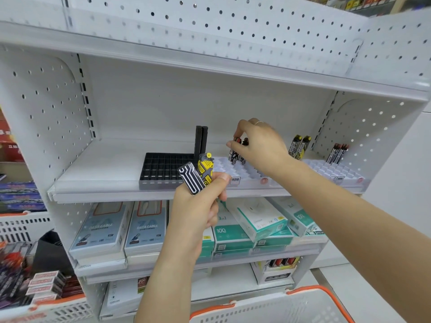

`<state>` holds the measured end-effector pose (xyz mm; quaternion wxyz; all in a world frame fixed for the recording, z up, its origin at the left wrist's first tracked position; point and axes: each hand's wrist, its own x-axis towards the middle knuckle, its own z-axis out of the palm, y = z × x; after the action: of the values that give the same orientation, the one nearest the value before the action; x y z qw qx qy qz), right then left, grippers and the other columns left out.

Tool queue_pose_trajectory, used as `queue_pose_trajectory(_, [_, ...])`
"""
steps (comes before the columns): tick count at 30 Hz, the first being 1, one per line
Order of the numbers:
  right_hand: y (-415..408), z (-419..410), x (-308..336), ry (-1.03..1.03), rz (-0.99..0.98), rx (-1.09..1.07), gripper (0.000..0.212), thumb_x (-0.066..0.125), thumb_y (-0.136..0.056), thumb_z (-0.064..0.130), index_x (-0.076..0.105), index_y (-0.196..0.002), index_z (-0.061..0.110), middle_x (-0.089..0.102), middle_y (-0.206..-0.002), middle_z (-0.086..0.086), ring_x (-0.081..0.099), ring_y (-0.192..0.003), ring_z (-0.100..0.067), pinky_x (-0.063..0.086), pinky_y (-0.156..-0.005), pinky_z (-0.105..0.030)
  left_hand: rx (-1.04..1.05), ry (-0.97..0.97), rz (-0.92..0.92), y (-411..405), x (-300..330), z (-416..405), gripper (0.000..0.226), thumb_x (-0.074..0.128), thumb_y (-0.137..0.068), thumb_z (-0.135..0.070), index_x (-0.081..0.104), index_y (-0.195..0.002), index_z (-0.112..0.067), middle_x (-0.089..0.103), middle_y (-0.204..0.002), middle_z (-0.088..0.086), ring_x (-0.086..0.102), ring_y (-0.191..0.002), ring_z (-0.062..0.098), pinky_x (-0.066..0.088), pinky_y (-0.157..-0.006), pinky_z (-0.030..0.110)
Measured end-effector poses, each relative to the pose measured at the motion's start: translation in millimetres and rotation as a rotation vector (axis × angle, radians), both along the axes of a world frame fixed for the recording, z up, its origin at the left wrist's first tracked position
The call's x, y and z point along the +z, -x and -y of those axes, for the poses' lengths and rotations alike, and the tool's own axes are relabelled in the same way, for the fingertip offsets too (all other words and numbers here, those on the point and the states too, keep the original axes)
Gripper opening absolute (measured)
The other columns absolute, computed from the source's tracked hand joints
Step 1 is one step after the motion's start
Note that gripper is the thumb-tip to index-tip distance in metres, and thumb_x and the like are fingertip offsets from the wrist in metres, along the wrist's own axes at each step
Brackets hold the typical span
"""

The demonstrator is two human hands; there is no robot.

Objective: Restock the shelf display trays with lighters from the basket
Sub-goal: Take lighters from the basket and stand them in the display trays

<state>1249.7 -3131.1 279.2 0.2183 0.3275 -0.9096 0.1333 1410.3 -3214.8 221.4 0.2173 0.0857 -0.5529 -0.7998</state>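
Lighters [237, 153] stand upright in the white tray [245, 171] on the shelf [112, 169], pinched at the top by the right hand [257, 142]. The left hand [198, 206] grips two more lighters [198, 173] in front of the black tray [161, 167]. Further right, the second white tray [335, 170] holds four lighters. The basket [275, 306] is near, bottom right.

Bright even light, edges warped, perhaps blurred

Black tray [161, 167] lies left of two white trays [247, 171] on shelf [105, 180].
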Motion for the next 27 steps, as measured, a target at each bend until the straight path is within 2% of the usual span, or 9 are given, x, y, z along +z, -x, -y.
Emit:
queue_pose_trajectory(4, [-21, -4, 12, 0.159, 0.016, -0.037, 0.025, 0.056, -0.09, 0.042, 0.065, -0.106, 0.024, 0.051, -0.134, -0.004, 0.04, -0.13, -0.022, 0.024, -0.11, -0.04, -0.045, -0.056, 0.008, 2, -1, 1, 0.012, 0.056, -0.09, -0.007, 0.068, -0.09, -0.006, 0.036, -0.056, -0.005, 0.018, -0.041, 0.008, 0.013, -0.038, 0.018])
queue_pose_trajectory(8, [-68, -22, 25, 0.518, 0.51, 0.212, 0.019, 0.057, -0.092, 0.037, 0.07, -0.098, 0.024, 0.069, -0.107, 0.003, 0.061, -0.104, -0.016, 0.051, -0.09, -0.038, -0.158, -0.145, -0.007, 2, 0, -2, 0.024, 0.05, -0.083, 0.003, 0.072, -0.091, -0.004, 0.034, -0.057, -0.004, 0.018, -0.041, 0.007, 0.009, -0.04, 0.021])
queue_pose_trajectory(11, [-83, -41, 18, 0.541, 0.916, 0.453, 0.02, 0.056, -0.092, 0.022, 0.07, -0.108, 0.02, 0.073, -0.101, 0.001, 0.066, -0.1, -0.013, 0.049, -0.095, -0.027, -0.553, -0.433, -0.045, 3, -1, -2, 0.03, 0.059, -0.068, -0.005, 0.075, -0.093, -0.002, 0.037, -0.056, -0.003, 0.02, -0.036, 0.003, 0.01, -0.033, 0.017])
queue_pose_trajectory(14, [-84, -60, 5, 0.648, 1.087, 0.612, 0.029, 0.055, -0.088, 0.017, 0.065, -0.115, 0.011, 0.071, -0.103, -0.002, 0.066, -0.092, -0.008, 0.048, -0.087, -0.02, -0.998, -0.697, -0.149, 10, -8, -9, 0.036, 0.056, -0.08, -0.004, 0.065, -0.114, 0.003, 0.046, -0.061, 0.001, 0.027, -0.041, 0.007, 0.022, -0.035, 0.018])
queue_pose_trajectory(16, [-86, -73, 0, 0.733, 1.123, 0.63, 0.031, 0.057, -0.082, 0.017, 0.064, -0.112, 0.01, 0.07, -0.104, -0.007, 0.067, -0.08, -0.005, 0.048, -0.08, -0.018, -1.032, -0.707, -0.092, 15, -7, -22, 0.035, 0.06, -0.076, -0.002, 0.067, -0.11, 0.005, 0.047, -0.06, 0.002, 0.029, -0.039, 0.007, 0.025, -0.033, 0.018])
queue_pose_trajectory(18, [-82, -85, -2, 0.779, 1.062, 0.575, 0.029, 0.06, -0.08, 0.017, 0.066, -0.107, 0.01, 0.072, -0.1, -0.006, 0.067, -0.078, -0.005, 0.049, -0.074, -0.017, -0.904, -0.603, 0.002, 18, -4, -37, 0.036, 0.067, -0.063, -0.002, 0.072, -0.098, 0.004, 0.052, -0.061, 0.005, 0.033, -0.035, 0.006, 0.032, -0.029, 0.015])
queue_pose_trajectory(21, [-63, -101, 5, 0.801, 0.761, 0.379, 0.018, 0.066, -0.081, 0.019, 0.069, -0.099, 0.016, 0.075, -0.087, 0.002, 0.065, -0.078, -0.001, 0.047, -0.07, -0.014, -0.585, -0.344, 0.061, 20, -3, -49, 0.033, 0.058, -0.072, -0.002, 0.07, -0.102, 0.002, 0.07, -0.086, 0.015, 0.052, -0.049, 0.014, 0.054, -0.049, 0.025])
queue_pose_trajectory(24, [-30, -117, 19, 0.835, 0.419, 0.192, 0.01, 0.069, -0.085, 0.013, 0.07, -0.092, 0.02, 0.072, -0.082, 0.004, 0.064, -0.074, 0.0, 0.047, -0.072, -0.016, -0.404, -0.072, 0.095, 23, -7, -52, 0.032, 0.051, -0.082, 0.008, 0.071, -0.103, -0.006, 0.072, -0.098, 0.013, 0.058, -0.063, 0.015, 0.056, -0.06, 0.03])
queue_pose_trajectory(27, [1, -122, 22, 0.654, 0.13, 0.027, 0.009, 0.07, -0.084, 0.026, 0.07, -0.093, 0.028, 0.07, -0.087, 0.013, 0.064, -0.086, 0.0, 0.048, -0.083, -0.022, -0.394, 0.028, 0.086, 19, -5, -52, 0.03, 0.051, -0.085, 0.006, 0.073, -0.1, -0.009, 0.072, -0.096, 0.012, 0.058, -0.064, 0.013, 0.053, -0.058, 0.028])
